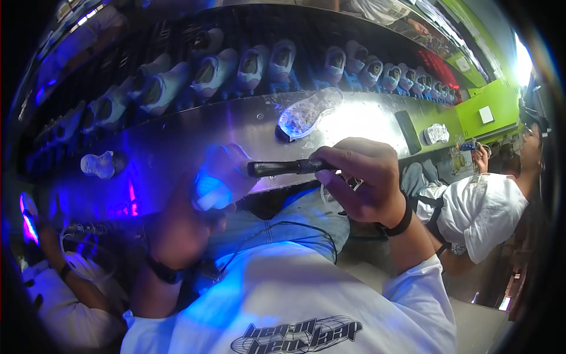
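Over the near edge of the metal bench (177, 127), my left hand (183, 236) is blurred, its fingers closed around a pale shoe (227, 171). Bright blue light falls on the lower part of this shoe. My right hand (362, 177) pinches a slim black torch-like tool (277, 168) between thumb and fingers, its thick end pointing left at the shoe. Whether the tool touches the shoe, I cannot tell. Beyond my hands a white shoe sole (309, 115) with a rough surface and a dark end lies on the bench.
Behind the bench, a row of pale shoes (212, 74) sits on dark racks with blue holders. Another white sole-like piece (100, 165) lies at the left. One co-worker (471, 212) stands at right; another, at left, holds a glowing shoe (29, 218). A dark bar (407, 133) lies at right.
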The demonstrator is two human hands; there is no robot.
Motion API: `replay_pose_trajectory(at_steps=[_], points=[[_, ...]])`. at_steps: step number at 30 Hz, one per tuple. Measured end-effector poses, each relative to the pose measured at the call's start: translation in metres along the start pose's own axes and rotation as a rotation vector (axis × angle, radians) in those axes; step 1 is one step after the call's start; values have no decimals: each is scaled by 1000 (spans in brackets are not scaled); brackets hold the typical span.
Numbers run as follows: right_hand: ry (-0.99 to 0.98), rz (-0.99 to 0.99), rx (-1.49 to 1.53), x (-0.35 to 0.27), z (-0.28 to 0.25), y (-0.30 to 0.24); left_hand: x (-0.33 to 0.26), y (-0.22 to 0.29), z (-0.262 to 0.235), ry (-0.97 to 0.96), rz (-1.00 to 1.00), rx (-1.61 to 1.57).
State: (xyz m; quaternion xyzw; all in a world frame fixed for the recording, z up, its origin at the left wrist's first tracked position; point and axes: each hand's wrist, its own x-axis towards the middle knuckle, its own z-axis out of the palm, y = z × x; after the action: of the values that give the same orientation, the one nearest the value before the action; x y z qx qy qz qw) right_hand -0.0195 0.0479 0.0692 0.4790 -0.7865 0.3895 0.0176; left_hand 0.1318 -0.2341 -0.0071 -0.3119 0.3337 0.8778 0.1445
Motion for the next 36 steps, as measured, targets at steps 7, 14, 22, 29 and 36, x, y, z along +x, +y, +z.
replay_pose_trajectory(at_steps=[7, 14, 22, 29, 36], points=[[87, -49, 103, -7, 10, 26, -5, -10, 10, -145, -177, -334], [135, 93, 278, -31, 30, 40, -4, -20, 21, -263, -332, -494], [161, 282, 320, -65, 40, 61, 10, -32, 29, -233, -236, -379], [200, 553, 536, -78, 23, 58, 55, -23, 60, -191, 604, 653], [480, 696, 474, -102, -11, 76, 211, 60, 168, -195, 489, 725]])
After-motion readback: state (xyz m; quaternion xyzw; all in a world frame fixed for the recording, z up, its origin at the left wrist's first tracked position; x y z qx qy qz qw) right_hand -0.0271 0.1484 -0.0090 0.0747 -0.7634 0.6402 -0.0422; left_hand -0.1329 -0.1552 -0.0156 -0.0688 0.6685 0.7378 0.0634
